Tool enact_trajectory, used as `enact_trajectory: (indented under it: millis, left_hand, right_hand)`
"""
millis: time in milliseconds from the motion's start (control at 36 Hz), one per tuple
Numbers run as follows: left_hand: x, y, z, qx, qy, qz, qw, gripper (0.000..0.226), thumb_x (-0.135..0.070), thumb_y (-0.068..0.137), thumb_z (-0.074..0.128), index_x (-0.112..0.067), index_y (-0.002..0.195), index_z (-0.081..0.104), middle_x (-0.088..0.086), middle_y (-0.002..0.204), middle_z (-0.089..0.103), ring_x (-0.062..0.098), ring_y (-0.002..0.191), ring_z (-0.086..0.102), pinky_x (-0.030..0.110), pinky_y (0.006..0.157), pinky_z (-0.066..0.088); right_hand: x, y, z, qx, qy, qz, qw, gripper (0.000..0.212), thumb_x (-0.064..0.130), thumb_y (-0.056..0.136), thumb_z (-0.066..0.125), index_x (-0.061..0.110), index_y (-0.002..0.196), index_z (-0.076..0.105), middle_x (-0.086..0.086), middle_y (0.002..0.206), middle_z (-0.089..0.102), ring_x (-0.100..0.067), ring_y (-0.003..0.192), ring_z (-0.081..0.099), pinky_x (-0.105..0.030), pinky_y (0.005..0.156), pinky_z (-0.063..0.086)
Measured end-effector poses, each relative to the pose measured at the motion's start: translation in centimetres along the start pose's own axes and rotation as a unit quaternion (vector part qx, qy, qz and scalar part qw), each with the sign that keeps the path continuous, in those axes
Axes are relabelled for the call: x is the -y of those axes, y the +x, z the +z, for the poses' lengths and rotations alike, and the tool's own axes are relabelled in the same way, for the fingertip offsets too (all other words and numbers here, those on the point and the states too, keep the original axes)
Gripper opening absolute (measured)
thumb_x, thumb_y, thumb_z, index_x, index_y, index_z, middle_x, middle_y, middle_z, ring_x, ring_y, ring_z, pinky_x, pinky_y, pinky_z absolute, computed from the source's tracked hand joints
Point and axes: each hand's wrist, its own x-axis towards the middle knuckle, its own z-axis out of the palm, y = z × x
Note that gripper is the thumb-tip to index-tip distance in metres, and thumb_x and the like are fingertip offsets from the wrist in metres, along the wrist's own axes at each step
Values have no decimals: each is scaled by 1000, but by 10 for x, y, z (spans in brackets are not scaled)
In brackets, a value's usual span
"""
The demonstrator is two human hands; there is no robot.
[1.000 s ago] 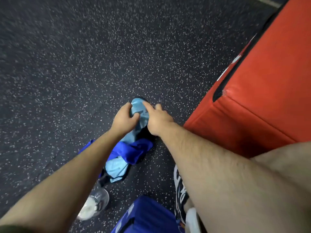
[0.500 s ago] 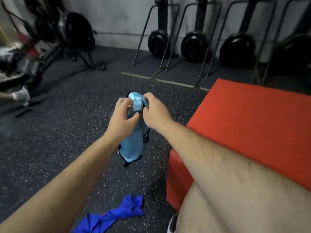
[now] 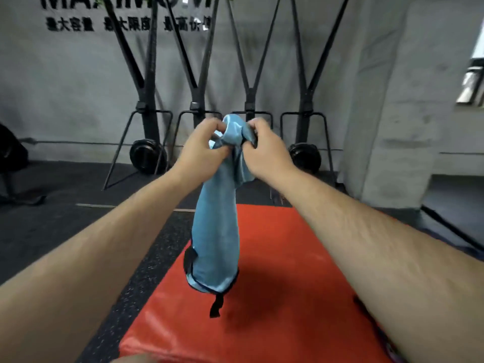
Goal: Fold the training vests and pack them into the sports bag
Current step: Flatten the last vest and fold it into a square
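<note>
A light blue training vest (image 3: pixel 216 237) with dark trim hangs in the air in front of me, bunched at its top. My left hand (image 3: pixel 201 150) grips the bunched top from the left. My right hand (image 3: pixel 267 150) grips it from the right, close beside the left. The vest's lower hem and a black strap dangle just above the red padded box (image 3: pixel 288 297). No sports bag is in view.
Dark speckled rubber floor (image 3: pixel 65 231) lies to the left of the red box. Several black rowing machines (image 3: pixel 149 153) stand upright against the grey wall behind. A grey pillar (image 3: pixel 387 113) rises at the right.
Both hands have lifted the light blue vest from the floor to chest height over the red box. My view has tilted up; the dark blue vest on the floor is out of sight.
</note>
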Motion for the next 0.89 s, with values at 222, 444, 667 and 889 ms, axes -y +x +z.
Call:
enact_trajectory:
  millis: [222, 444, 667, 889]
  left_hand:
    - [33, -82, 137, 288, -169, -214, 918, 19, -5, 68, 67, -19, 80, 60, 0, 76, 60, 15, 74, 56, 30, 68, 47]
    - [116, -149, 205, 357, 57, -202, 910, 21, -11, 85, 65, -23, 102, 63, 0, 110, 59, 15, 93, 58, 21, 74, 49]
    - [155, -147, 220, 439, 339, -220, 803, 72, -60, 88, 53, -28, 149, 32, 11, 147, 40, 37, 135, 36, 46, 112, 32]
    - [174, -143, 221, 425, 338, -232, 807, 14, -30, 85, 54, -18, 89, 61, 1, 82, 69, 21, 78, 64, 32, 72, 46]
  right_hand:
    - [-155, -105, -48, 167, -121, 143, 968, 19, 11, 86, 55, 24, 97, 48, 0, 89, 59, -25, 86, 58, -33, 71, 42]
    - [-234, -200, -55, 439, -273, 238, 823, 16, 18, 84, 59, 18, 100, 54, -3, 105, 59, -26, 97, 60, -33, 77, 49]
    - [-237, -174, -46, 410, -192, 287, 844, 29, 42, 70, 52, 16, 58, 48, -2, 66, 52, -23, 60, 43, -37, 56, 34]
    - [-243, -171, -36, 367, -199, 237, 877, 36, 33, 85, 68, 14, 67, 44, -2, 64, 42, -17, 56, 38, -31, 50, 29]
